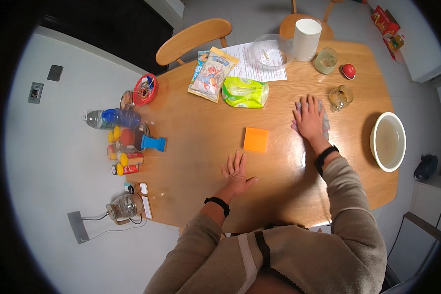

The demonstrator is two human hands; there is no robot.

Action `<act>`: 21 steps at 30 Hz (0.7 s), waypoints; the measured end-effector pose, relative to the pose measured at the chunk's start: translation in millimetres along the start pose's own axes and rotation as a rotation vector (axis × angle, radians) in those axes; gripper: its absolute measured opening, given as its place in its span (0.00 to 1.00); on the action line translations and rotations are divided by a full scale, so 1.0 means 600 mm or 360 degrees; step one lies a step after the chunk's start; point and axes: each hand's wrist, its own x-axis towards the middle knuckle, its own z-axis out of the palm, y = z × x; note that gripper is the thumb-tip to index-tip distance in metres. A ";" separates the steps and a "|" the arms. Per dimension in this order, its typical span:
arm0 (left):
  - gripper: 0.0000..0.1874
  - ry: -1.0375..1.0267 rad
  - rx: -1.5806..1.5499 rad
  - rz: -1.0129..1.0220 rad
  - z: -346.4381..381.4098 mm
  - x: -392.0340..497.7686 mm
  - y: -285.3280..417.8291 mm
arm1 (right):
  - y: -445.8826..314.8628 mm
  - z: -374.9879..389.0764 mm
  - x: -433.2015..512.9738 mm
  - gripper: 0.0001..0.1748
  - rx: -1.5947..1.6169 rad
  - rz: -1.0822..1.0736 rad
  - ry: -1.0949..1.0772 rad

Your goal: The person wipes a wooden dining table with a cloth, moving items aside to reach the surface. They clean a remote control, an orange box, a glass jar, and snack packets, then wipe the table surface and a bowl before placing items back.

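Observation:
My right hand [309, 119] presses flat on a grey cloth [325, 117] on the wooden table [191, 154], covering most of it. Fingers apart, my left hand [238, 174] rests palm down on the tabletop and holds nothing. Just beyond its fingertips lies an orange square block [256, 140], not touched by either hand. A glass mug [340, 97] stands to the right of the cloth. Farther right, near the table's edge, a white basin [398, 141] contains cloudy liquid.
At the far side are a green wipes pack [245, 92], snack bags [213, 75], a printed sheet [242, 55], a clear bowl [272, 51], a white canister [307, 39] and a tumbler [326, 61]. Bottles [121, 118], jars and a glass kettle [125, 207] line the wall at left.

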 end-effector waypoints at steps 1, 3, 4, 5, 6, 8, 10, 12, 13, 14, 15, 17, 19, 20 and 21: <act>0.59 0.0011 -0.0004 0.0006 -0.001 0.001 0.000 | -0.016 0.013 0.015 0.36 0.0028 -0.0047 0.0054; 0.59 0.0004 0.0045 -0.0004 -0.002 0.002 0.001 | -0.056 0.036 0.045 0.35 0.0066 -0.0084 0.0062; 0.58 -0.0024 0.0054 -0.0020 -0.003 0.002 0.001 | -0.074 0.044 0.053 0.35 0.0054 -0.0206 0.0009; 0.58 -0.0026 0.0059 -0.0007 -0.003 0.001 0.000 | -0.088 0.050 0.051 0.34 0.0100 -0.0284 0.0016; 0.58 -0.0004 0.0074 0.0023 -0.002 0.001 -0.001 | -0.099 0.053 0.044 0.34 0.0140 -0.0355 0.0010; 0.58 0.0038 0.0066 0.0012 0.003 0.001 -0.003 | -0.105 0.052 0.015 0.33 0.0199 -0.0440 -0.0024; 0.59 0.0070 0.0062 0.0033 0.008 0.003 -0.004 | -0.100 0.044 -0.030 0.32 0.0187 -0.0522 -0.0012; 0.59 0.0098 0.0057 0.0056 0.009 0.007 -0.005 | -0.095 0.033 -0.069 0.31 0.0177 -0.0533 0.0001; 0.59 0.0056 0.0085 0.0027 0.008 0.009 -0.004 | -0.092 0.025 -0.095 0.31 0.0179 -0.0490 -0.0008; 0.59 0.0020 0.0116 -0.0005 0.006 0.011 -0.003 | -0.090 0.018 -0.118 0.31 0.0184 -0.0456 -0.0010; 0.59 0.0038 0.0153 -0.0016 0.004 0.011 -0.001 | -0.088 0.011 -0.140 0.31 0.0188 -0.0424 -0.0013; 0.60 -0.0003 0.0146 -0.0051 -0.002 0.012 0.003 | -0.063 -0.006 -0.181 0.30 0.0188 -0.0436 -0.0051; 0.60 -0.0022 0.0132 -0.0042 -0.006 0.011 0.006 | -0.017 -0.023 -0.232 0.30 0.0178 -0.0431 -0.0131; 0.60 -0.0032 0.0113 -0.0033 -0.008 0.011 0.007 | 0.013 -0.032 -0.259 0.30 0.0081 -0.0340 -0.0016; 0.61 -0.0019 0.0102 -0.0023 -0.009 0.011 0.007 | 0.048 -0.040 -0.284 0.30 0.0008 -0.0201 0.0029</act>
